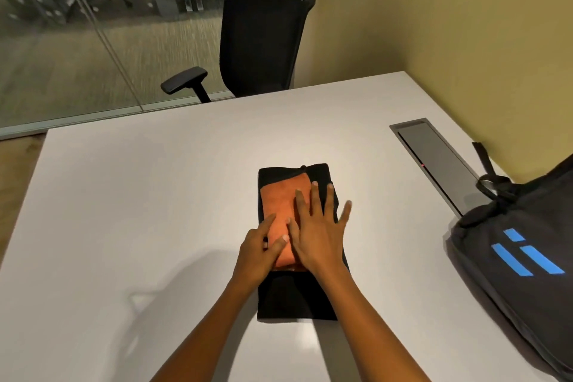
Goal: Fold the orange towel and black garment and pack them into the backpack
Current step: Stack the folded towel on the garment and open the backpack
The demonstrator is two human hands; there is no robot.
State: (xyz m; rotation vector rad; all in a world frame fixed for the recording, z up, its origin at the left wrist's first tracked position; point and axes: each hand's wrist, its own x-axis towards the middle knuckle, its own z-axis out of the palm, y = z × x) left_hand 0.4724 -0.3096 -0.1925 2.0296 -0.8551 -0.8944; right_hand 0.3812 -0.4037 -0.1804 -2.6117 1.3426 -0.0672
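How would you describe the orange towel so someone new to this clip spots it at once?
Start at the white table and find the black garment folded into a long strip at its middle. The towel is the smaller folded bundle lying on that strip's far half, under the left hand and right hand. It is the only orange thing there.

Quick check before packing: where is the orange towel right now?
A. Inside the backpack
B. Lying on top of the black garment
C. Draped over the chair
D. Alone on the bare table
B: the folded orange towel lies on the black garment, with the left hand and right hand flat on it; the backpack sits apart at the right.
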